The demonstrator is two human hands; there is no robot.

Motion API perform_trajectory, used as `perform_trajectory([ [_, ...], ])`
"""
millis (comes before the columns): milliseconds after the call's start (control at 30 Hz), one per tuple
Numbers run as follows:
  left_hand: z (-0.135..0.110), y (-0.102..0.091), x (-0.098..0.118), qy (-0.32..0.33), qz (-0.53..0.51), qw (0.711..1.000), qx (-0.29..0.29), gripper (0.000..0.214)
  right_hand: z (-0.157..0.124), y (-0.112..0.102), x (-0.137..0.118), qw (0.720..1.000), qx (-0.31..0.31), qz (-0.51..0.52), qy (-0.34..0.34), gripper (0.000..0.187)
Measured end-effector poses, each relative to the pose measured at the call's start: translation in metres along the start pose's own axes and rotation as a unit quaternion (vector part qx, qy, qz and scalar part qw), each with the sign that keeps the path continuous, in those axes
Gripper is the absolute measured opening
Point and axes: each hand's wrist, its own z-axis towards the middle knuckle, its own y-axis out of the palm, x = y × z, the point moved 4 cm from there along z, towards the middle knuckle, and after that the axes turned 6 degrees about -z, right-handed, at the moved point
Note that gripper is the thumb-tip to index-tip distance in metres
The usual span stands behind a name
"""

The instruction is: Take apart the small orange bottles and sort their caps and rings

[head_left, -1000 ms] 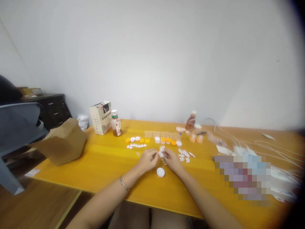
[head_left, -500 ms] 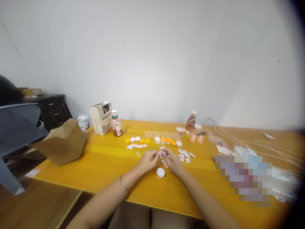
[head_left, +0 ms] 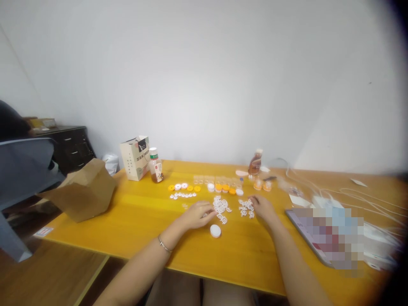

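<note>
My left hand (head_left: pixel 200 214) is closed with its thumb and fingers together, at the left edge of a loose pile of small white openwork plastic pieces (head_left: pixel 221 205). Whatever it holds is hidden or too small to name. My right hand (head_left: pixel 262 208) pinches at the right side of a second small pile of white openwork pieces (head_left: pixel 245 208), its fingertips on one piece. A round white lid (head_left: pixel 215 231) lies on the table in front of my left hand.
Behind my hands are a row of white and orange caps (head_left: pixel 225 187), clear round containers (head_left: pixel 219 180) and small white discs (head_left: pixel 183 195). A juice bottle (head_left: pixel 156 168) and carton bag (head_left: pixel 135 159) stand left, near a brown paper bag (head_left: pixel 84 191). A tablet (head_left: pixel 312 238) and cables lie right.
My hands were together over the middle pile and have parted. My right hand has moved right to the second pile, while my left stays beside the middle pile.
</note>
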Motion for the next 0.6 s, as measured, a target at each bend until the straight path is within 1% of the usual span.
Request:
perform_trajectory([
  [133,-0.002,-0.008,0.001,0.007,-0.017,0.999,-0.033,0.029,-0.007,0.004,-0.005,0.999,-0.036,-0.012,-0.010,0.018],
  [267,-0.004,-0.009,-0.004,0.004,-0.026,0.998,-0.061,0.033,-0.014,0.007,-0.007,0.997,-0.063,-0.049,-0.017,0.016],
  [433,-0.006,-0.003,-0.005,0.013,-0.035,0.995,-0.088,0.049,-0.015,0.007,-0.007,0.995,-0.060,-0.070,-0.023,0.014],
  [600,-0.006,0.001,0.001,0.037,-0.066,0.992,-0.101,0.048,-0.015,0.006,-0.006,0.996,-0.044,-0.074,-0.029,0.013],
])
